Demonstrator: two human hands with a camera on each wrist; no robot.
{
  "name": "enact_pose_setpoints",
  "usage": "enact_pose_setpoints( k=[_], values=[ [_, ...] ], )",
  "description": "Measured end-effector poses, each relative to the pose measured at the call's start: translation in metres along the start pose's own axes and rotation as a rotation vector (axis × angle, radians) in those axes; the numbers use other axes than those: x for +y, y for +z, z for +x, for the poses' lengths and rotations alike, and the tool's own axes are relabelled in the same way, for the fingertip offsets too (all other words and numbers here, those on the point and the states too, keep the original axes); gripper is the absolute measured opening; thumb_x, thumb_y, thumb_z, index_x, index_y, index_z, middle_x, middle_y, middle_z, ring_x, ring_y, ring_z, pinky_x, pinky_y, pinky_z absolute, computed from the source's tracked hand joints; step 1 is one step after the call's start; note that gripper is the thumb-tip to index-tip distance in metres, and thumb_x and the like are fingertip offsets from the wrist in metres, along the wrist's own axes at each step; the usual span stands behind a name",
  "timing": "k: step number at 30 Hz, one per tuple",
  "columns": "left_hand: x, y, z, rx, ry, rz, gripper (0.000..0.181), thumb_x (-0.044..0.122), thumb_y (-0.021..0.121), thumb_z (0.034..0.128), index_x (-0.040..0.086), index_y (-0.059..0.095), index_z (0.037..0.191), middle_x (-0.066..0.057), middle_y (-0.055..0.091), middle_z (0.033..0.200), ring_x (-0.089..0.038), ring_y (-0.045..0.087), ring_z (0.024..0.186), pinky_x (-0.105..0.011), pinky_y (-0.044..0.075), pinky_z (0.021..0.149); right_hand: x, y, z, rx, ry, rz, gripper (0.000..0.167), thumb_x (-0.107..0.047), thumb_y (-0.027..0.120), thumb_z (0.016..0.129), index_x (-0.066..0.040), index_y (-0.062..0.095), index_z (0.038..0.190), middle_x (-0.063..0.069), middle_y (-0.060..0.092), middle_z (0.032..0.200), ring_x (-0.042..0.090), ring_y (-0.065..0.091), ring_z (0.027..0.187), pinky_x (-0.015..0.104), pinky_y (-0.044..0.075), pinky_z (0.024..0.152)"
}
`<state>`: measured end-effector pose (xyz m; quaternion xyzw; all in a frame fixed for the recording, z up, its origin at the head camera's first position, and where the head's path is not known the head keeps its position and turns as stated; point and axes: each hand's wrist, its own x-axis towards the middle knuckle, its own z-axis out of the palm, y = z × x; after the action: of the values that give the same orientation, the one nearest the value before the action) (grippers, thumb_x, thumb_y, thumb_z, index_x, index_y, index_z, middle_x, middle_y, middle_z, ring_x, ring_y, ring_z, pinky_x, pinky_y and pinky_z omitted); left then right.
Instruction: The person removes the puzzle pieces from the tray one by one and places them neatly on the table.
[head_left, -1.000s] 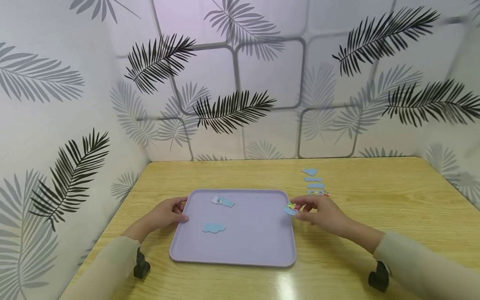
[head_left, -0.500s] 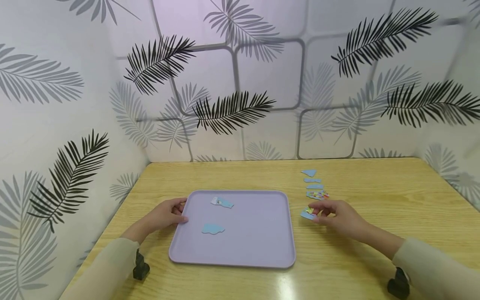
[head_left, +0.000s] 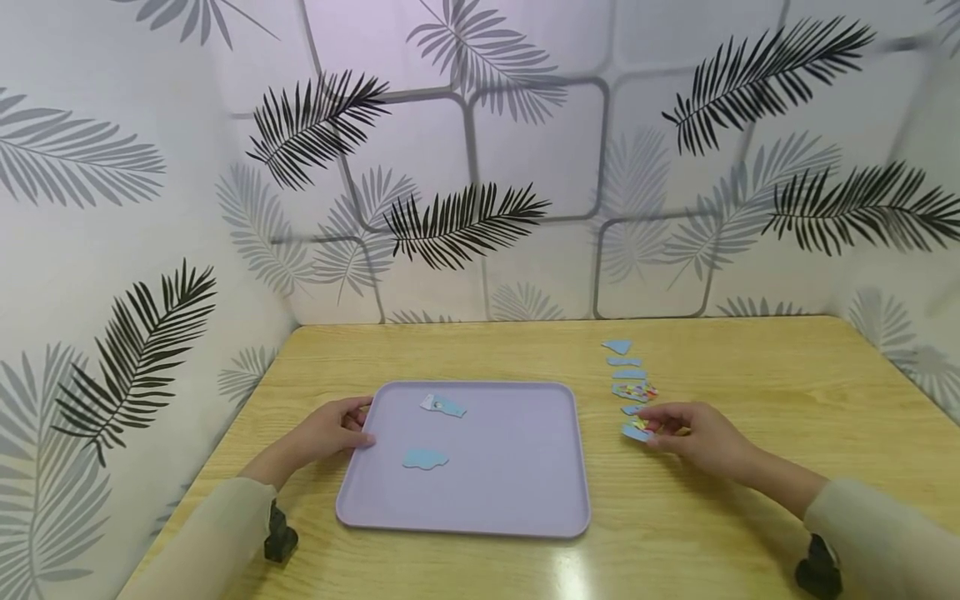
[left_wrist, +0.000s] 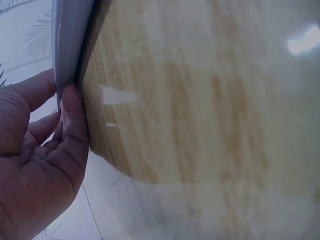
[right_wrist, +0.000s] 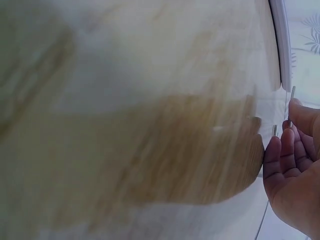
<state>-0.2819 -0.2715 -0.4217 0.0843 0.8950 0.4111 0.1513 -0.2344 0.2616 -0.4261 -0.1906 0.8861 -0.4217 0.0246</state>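
My left hand [head_left: 335, 429] grips the left rim of a lilac tray [head_left: 510, 467]; the left wrist view shows the thumb and fingers [left_wrist: 75, 107] at that rim. Inside the tray lie a light-blue puzzle piece with a small picture [head_left: 444, 406] and a plain light-blue puzzle piece [head_left: 425, 458], apart from each other. To the right of the tray, my right hand [head_left: 693, 433] pinches a blue and yellow puzzle piece [head_left: 634, 433] low over the table. Another blue puzzle piece [head_left: 632, 410] shows just behind it, partly covered by the fingers.
Behind the right hand, several puzzle pieces form a column on the wooden table [head_left: 750, 375]: a multicoloured piece [head_left: 633, 391], narrow blue strips [head_left: 628, 374] and a triangular blue piece [head_left: 618, 346]. A leaf-patterned wall [head_left: 480, 250] borders the back and left side.
My right hand has moved right with the pinched puzzle piece, from above the tray's right rim to the table beside it. My left hand keeps its grip on the tray.
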Motion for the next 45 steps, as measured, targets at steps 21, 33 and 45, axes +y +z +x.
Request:
enact_pose_setpoints(
  k=[21, 33, 45],
  values=[
    [0.002, -0.001, -0.002, -0.011, 0.013, -0.004, 0.068, 0.006, 0.072, 0.0868, -0.008, 0.037, 0.144, -0.013, 0.053, 0.101, -0.021, 0.051, 0.083, -0.031, 0.049, 0.066, 0.006, -0.001, 0.003, -0.035, 0.054, -0.009, 0.032, -0.01, 0.071, 0.088, 0.005, 0.065, 0.116, 0.004, 0.063, 0.092, 0.015, 0.055, 0.079, 0.025, 0.046, 0.057],
    [0.004, -0.001, -0.003, -0.013, 0.02, -0.021, 0.067, 0.003, 0.072, 0.0867, -0.008, 0.037, 0.143, -0.013, 0.052, 0.1, -0.021, 0.05, 0.082, -0.031, 0.05, 0.064, 0.007, -0.003, 0.005, -0.055, 0.019, -0.009, 0.033, -0.008, 0.071, 0.088, 0.007, 0.064, 0.116, 0.005, 0.063, 0.094, 0.013, 0.056, 0.082, 0.025, 0.047, 0.066],
    [0.004, 0.0, -0.002, -0.006, -0.001, -0.015, 0.068, 0.004, 0.072, 0.0869, -0.007, 0.037, 0.144, -0.012, 0.053, 0.101, -0.021, 0.051, 0.084, -0.031, 0.05, 0.066, 0.01, -0.002, 0.005, -0.05, 0.01, -0.012, 0.033, -0.008, 0.072, 0.087, 0.006, 0.064, 0.116, 0.005, 0.063, 0.096, 0.015, 0.055, 0.083, 0.025, 0.048, 0.069]
  ],
)
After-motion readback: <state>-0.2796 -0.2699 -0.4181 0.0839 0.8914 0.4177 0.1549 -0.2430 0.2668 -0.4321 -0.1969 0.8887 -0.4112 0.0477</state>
